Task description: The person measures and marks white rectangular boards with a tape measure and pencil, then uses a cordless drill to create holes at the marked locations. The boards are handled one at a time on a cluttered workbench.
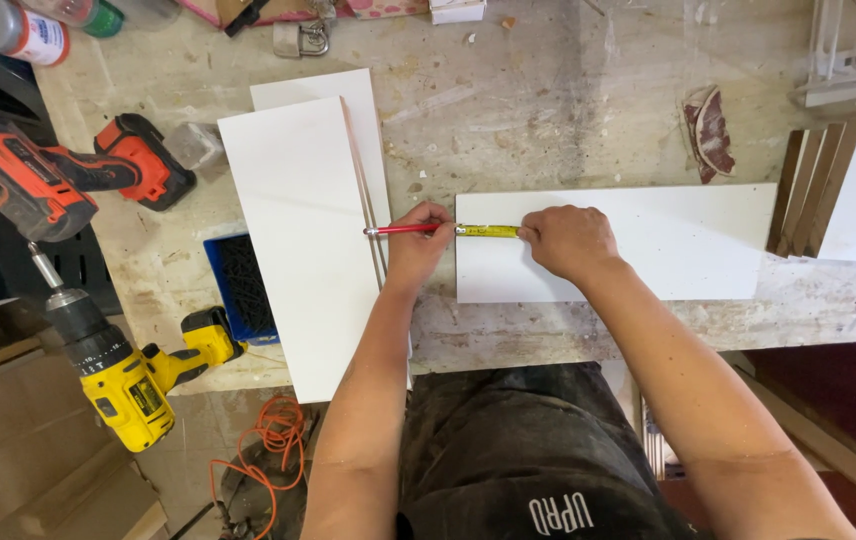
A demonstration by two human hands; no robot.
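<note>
Dark work trousers (528, 450) fill the near edge. Beyond them, the left hand (418, 243) pinches a red pencil (403, 230) at the end of a white board (648, 240), while the right hand (568, 240) presses a yellow tape measure (488, 231) flat, its case seemingly hidden under curled fingers. The scuffed workbench (548, 90) also carries two drills (78, 180).

Both forearms stretched forward and converging, bare to the elbow, left hand (418, 240) curled in a closed pinching grip with knuckles up, right hand (568, 240) fisted palm down just beside it, wrists level.
</note>
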